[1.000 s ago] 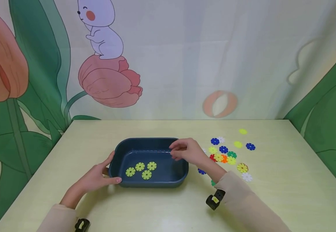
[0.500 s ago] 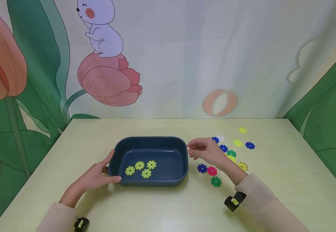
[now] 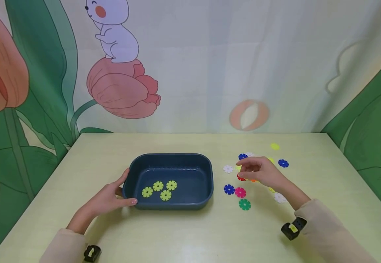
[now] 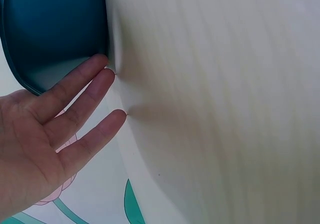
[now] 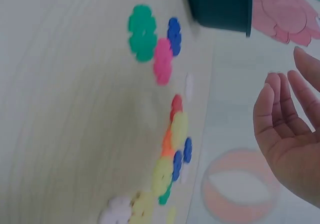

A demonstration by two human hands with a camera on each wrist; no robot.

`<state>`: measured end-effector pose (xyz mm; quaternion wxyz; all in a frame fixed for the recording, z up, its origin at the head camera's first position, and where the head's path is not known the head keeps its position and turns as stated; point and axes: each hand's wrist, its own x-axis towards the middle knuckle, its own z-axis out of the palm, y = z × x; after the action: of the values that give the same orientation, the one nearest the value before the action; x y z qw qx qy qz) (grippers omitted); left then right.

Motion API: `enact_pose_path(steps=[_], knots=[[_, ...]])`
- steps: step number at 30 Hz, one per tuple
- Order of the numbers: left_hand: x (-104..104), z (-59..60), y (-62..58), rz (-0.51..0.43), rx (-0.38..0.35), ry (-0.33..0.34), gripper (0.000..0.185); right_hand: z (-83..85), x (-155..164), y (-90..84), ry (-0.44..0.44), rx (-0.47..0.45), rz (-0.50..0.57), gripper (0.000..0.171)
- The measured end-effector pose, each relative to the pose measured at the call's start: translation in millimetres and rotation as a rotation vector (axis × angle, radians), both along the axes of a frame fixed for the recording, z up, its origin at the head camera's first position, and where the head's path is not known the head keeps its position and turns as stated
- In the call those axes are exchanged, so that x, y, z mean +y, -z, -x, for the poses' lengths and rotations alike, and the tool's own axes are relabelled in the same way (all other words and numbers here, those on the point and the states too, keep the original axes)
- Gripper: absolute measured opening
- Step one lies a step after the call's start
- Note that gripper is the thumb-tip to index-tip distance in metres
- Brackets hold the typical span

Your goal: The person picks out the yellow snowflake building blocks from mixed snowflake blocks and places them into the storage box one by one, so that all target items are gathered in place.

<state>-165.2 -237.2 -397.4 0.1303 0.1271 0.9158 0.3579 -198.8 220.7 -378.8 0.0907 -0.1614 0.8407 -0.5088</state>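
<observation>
Left hand [image 3: 106,200] braces the dark blue tray [image 3: 169,159] with flat, relaxed fingers, steadying it. Right hand [image 3: 262,172] hovers, grip loose and empty, over the scattered flower discs [image 3: 239,192] on the surface [image 3: 190,233].

My left hand [image 3: 106,200] is resting against the tray's [image 3: 129,171] left wall, blocking that side. My right hand [image 3: 262,172] is hovering over the scattered discs [image 3: 239,192] — blue, pink and green ones are lying between it and the tray. The table [image 3: 184,233] in front of the tray is offering free passage — so is the strip behind it.
</observation>
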Motion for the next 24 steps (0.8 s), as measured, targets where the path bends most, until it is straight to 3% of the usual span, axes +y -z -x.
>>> enact_pose_path(steps=[7,13,24], knots=[[1,-1.0,-1.7,0.009,0.011,0.006,0.102,-1.8,27,5.2,0.043,0.015,-0.126,0.039],[2,-1.5,-3.4,0.016,0.005,0.002,0.103,-4.1,48,10.7,0.028,0.023,-0.233,0.044],[2,-1.0,-2.5,0.014,0.007,-0.005,0.103,-3.2,78,26.4,-0.005,-0.037,-0.272,0.042]])
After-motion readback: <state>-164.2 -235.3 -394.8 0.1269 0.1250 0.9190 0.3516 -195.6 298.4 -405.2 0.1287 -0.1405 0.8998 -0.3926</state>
